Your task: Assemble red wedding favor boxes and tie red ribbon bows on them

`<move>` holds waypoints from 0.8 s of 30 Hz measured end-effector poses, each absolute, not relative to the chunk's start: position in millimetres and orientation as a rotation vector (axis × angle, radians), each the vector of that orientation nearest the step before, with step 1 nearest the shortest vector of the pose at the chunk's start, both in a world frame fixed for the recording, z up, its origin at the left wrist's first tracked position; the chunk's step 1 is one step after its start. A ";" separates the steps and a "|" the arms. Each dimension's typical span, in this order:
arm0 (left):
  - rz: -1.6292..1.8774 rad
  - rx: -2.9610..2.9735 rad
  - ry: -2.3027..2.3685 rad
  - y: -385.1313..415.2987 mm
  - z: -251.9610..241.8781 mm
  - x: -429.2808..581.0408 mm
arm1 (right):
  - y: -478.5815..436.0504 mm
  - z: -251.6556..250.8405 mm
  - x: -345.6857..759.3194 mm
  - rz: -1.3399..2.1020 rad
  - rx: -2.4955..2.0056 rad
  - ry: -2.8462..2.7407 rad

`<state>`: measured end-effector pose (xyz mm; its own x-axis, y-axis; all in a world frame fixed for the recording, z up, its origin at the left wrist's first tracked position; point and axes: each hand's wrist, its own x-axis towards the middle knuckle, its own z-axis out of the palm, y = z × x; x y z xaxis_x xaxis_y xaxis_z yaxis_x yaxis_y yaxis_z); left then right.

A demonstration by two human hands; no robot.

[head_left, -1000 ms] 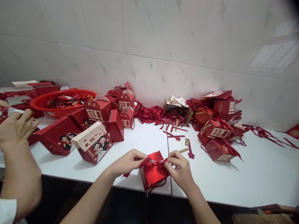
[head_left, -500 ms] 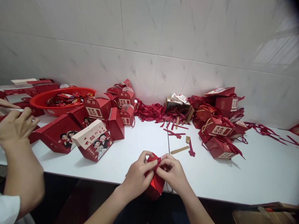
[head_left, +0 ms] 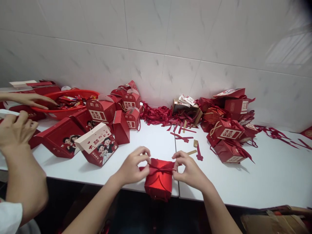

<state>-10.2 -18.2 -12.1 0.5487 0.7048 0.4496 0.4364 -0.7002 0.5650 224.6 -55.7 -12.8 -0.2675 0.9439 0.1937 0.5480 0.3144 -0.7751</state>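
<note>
A small shiny red gift box sits at the near edge of the white table, with a dark red ribbon tied across its top. My left hand pinches the ribbon's left end. My right hand pinches the right end. The two hands are apart, one on each side of the box top, and the ribbon runs taut between them.
Another person's hands work at the far left, one reaching to a red basin of wrapped sweets. Printed red boxes lie left of centre. Loose ribbons and finished boxes pile up along the wall.
My hands were pressed together over the box top half a second ago; now they have drawn apart sideways, and the box stands squarer with its front face showing. The other person's hand reached to the basin.
</note>
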 end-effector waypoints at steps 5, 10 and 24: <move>0.814 2.213 0.875 -11.7 -10.0 -15.6 | -61.2 -13.1 231.5 0.593 -1.401 -1.935; 0.772 2.306 0.924 -6.0 -13.2 -14.8 | -62.9 -16.1 229.0 0.514 -1.438 -1.946; 0.879 2.467 1.031 -4.3 -47.7 -32.3 | -71.6 -41.6 235.6 0.983 -1.236 -1.840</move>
<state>-32.3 -4.3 -47.7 0.5490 0.7255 0.4150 0.5246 -0.6857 0.5046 235.6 -71.6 -41.6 -0.2984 0.9446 0.1364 0.4121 0.2564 -0.8743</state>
